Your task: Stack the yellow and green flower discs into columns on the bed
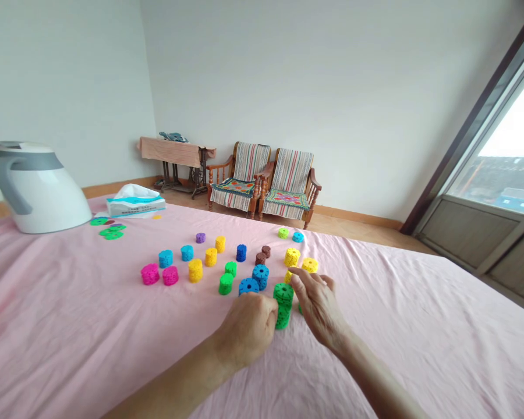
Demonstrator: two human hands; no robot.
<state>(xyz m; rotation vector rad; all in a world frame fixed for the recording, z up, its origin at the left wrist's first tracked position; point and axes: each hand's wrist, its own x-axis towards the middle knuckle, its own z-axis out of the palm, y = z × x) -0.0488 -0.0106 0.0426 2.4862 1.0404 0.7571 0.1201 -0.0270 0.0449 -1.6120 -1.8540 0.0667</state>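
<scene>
My left hand [247, 329] is curled with its fingers together, touching the side of a green foam stack [283, 305] just below a blue foam stack [248, 286]. Whatever lies inside the fingers is hidden. My right hand [317, 305] reaches over from the other side, fingertips at a yellow foam piece [289, 276] beside the green stack. Short perforated cylinders in magenta, cyan, yellow, green, brown and purple stand scattered on a pink bedsheet [70, 302] beyond my hands.
A white plastic jug [37, 189] and a tissue box [135, 203] stand at the sheet's far left, with flat green pieces [111, 233] near them. Beyond the bed are wooden armchairs [262, 180], a treadle table [174, 154] and a window [498, 157].
</scene>
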